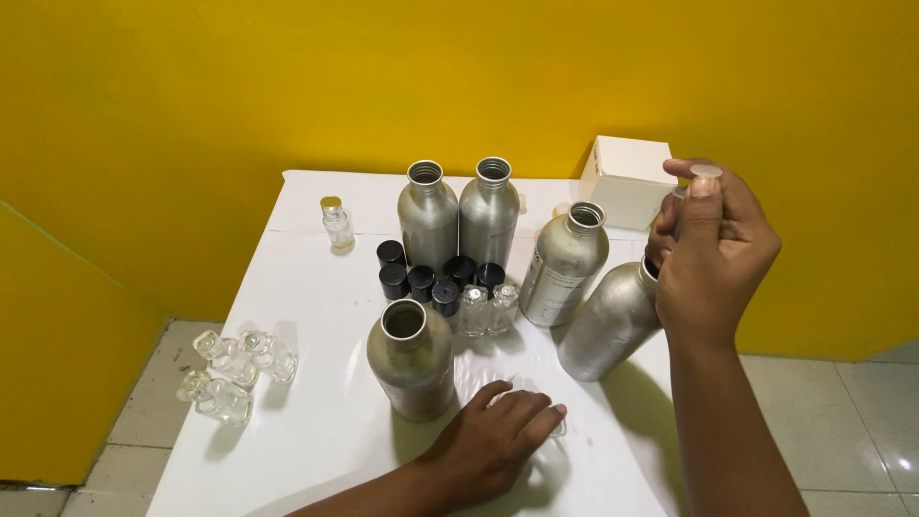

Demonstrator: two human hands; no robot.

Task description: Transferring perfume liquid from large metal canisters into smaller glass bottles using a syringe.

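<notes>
My right hand (713, 258) is raised at the right and closed around a thin clear syringe-like tube, with the thumb on its flat round top (706, 170). Most of the tube is hidden by the fingers. Just below this hand a silver aluminium bottle (608, 330) leans, its mouth up against the hand. My left hand (498, 440) lies low on the white table (306, 412), fingers curled over a small clear glass bottle (558, 428) that barely shows. It is right beside an upright open aluminium bottle (412, 359).
Three more open aluminium bottles (428, 215) (489, 211) (565, 268) stand at the back. Several black caps (421, 278) and two small glass bottles (486, 308) sit between them. Several empty glass bottles (235, 369) cluster at the left edge. A gold-capped vial (336, 223) and a white box (627, 180) are at the back.
</notes>
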